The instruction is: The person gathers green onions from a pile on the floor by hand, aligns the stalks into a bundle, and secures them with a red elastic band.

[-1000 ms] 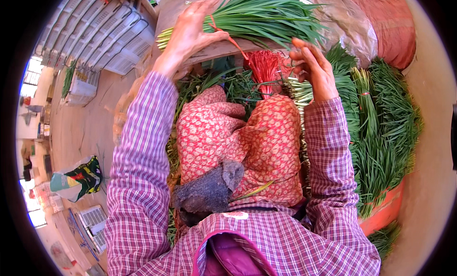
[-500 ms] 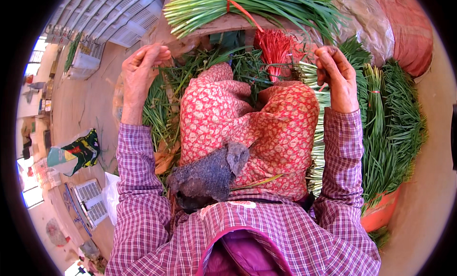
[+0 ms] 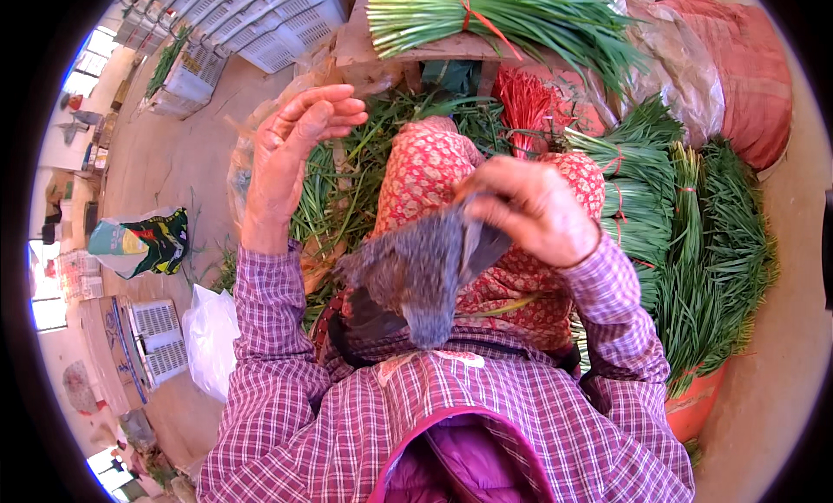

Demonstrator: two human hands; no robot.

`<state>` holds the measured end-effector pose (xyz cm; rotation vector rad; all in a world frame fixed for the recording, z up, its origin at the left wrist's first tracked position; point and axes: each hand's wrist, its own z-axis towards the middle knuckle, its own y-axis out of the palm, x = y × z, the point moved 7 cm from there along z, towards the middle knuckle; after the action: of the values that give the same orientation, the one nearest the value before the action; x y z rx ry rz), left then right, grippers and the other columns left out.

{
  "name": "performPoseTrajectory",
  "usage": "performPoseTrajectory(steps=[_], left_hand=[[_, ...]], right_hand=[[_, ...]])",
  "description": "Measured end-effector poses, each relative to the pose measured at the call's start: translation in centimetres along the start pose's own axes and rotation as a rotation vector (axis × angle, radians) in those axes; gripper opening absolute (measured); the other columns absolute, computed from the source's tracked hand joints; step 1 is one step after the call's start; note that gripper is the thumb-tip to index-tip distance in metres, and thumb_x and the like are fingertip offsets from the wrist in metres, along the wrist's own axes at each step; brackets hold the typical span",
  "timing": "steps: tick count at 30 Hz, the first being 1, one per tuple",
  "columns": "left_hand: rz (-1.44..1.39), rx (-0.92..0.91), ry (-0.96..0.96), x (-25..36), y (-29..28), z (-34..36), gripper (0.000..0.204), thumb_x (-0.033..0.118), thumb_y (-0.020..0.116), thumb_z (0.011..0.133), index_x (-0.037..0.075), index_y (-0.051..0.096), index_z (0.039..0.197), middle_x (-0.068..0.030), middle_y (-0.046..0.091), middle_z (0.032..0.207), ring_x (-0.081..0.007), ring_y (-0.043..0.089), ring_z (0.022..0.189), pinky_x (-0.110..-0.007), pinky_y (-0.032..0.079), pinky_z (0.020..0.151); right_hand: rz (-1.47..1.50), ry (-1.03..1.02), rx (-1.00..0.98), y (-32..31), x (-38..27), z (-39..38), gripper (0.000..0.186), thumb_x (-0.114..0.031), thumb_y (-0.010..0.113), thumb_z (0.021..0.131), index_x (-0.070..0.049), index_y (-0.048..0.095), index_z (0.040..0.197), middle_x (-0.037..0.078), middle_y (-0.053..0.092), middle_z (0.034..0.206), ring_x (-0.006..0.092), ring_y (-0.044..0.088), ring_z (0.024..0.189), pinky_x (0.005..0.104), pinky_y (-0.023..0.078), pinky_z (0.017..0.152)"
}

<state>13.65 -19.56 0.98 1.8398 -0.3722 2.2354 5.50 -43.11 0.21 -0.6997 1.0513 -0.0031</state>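
My right hand [image 3: 538, 208] pinches a corner of a dark grey fuzzy cloth [image 3: 416, 260] and lifts it above my lap. The rest of the cloth droops toward my waist. My left hand [image 3: 299, 147] is raised at the left of my knees, empty, its fingers apart and pointing right. Ahead of my knees a bundle of long green chives [image 3: 521, 21], tied with a red strip, lies on a low wooden stand [image 3: 356, 43]. A bunch of red tie strips [image 3: 525, 108] hangs below its front edge. Loose green stalks [image 3: 325, 186] lie beneath my left hand.
Several tied green bundles [image 3: 642, 208] are piled to my right, beside a red sack [image 3: 751, 78] and clear plastic sheeting [image 3: 685, 56]. White plastic crates [image 3: 286, 30] stand at the far left. A white plastic bag [image 3: 211, 338] and a green-black bag [image 3: 160, 243] are on the left floor.
My right hand has come down and inward from the right and taken hold of the grey cloth, raising it off my lap. My left hand's fingers have opened out.
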Motion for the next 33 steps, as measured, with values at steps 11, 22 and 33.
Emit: performPoseTrajectory(steps=[11,22,33], left_hand=[[0.063,0.312,0.343,7.9,-0.4,-4.9,0.029,0.019,0.054,0.098,-0.006,0.062,0.110,-0.0162,0.067,0.109,-0.0269,0.065,0.107,-0.035,0.050,0.092],[-0.011,0.349,0.174,5.7,-1.1,-6.2,0.028,0.016,0.053,0.098,-0.003,0.063,0.116,-0.0130,0.068,0.109,-0.0212,0.064,0.104,-0.032,0.050,0.089],[-1.013,0.188,0.130,-6.1,-4.3,-2.4,0.046,0.042,0.043,0.101,0.007,0.047,0.131,-0.0062,0.054,0.127,-0.0211,0.054,0.117,-0.041,0.049,0.096]], right_hand=[[-0.270,-0.099,0.572,-8.1,-2.8,9.6,0.026,-0.028,0.061,0.092,-0.003,0.067,0.096,0.019,0.065,0.078,0.0368,0.066,0.076,0.0398,0.050,0.067],[-0.398,-0.325,0.483,-6.5,-8.5,19.4,0.027,-0.036,0.062,0.091,-0.011,0.069,0.097,0.012,0.071,0.084,0.0311,0.069,0.075,0.0434,0.054,0.071],[-0.067,-0.611,-0.106,11.1,-10.7,17.0,0.024,-0.024,0.062,0.093,-0.003,0.068,0.103,0.010,0.069,0.086,0.0220,0.066,0.065,0.0343,0.055,0.060]])
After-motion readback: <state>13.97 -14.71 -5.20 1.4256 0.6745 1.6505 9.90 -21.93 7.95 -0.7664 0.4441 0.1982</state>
